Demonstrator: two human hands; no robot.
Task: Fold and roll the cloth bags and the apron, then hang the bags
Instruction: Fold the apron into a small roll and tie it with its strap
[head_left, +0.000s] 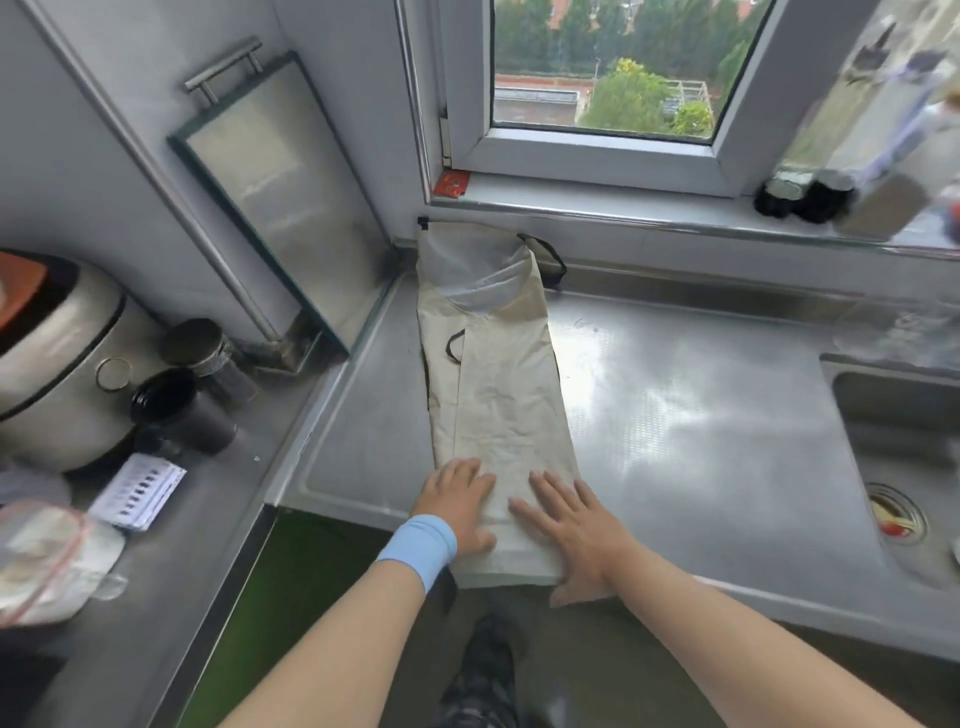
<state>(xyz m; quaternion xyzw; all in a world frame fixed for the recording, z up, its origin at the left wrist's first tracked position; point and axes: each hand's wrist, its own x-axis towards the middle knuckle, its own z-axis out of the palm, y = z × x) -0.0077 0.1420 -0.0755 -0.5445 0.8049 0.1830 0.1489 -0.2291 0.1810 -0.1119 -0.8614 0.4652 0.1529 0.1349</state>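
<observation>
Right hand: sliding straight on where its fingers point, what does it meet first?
More of the folded cloth under it; then, probably, the black loop near the cloth's left edge.

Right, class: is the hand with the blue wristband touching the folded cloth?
Touching. The head view shows the left hand lying on the near end of the folded cloth, palm down, with no gap between them.

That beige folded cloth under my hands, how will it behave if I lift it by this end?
Probably floppy: the folded cloth lies creased and flat, so it would likely sag and unfold. It looks thin, so likely light. On the smooth steel counter it may slide unless your left hand and right hand press it.
</observation>
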